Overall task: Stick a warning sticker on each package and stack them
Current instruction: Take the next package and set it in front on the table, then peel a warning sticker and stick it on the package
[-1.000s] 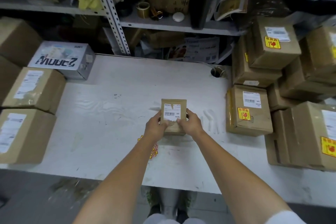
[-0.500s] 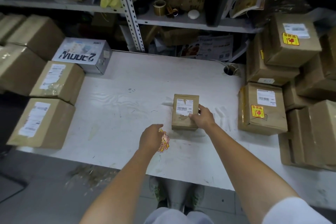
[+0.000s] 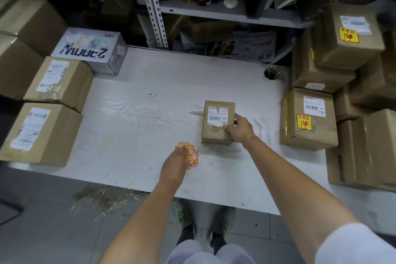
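Small package (image 3: 217, 123) lies flat on the white table (image 3: 139, 126), right of centre, shipping label up. Right hand (image 3: 237, 129) grips its near right corner, thumb on top, fingers curled round the side. Left hand (image 3: 173, 165) has its fingertips down on the pile of yellow-red stickers (image 3: 191, 155), just near-left of the package; pinching or only touching, cannot tell. Stickered boxes (image 3: 308, 122) are stacked at the right.

brown package (image 3: 214, 135), yellow-red stickers (image 3: 191, 154), possibly green shoes (image 3: 182, 216)

Matt brown cardboard package (image 3: 217, 123) with a white paper label sits on the scuffed, smooth white counter (image 3: 150, 118) near glossy yellow stickers (image 3: 189, 155).
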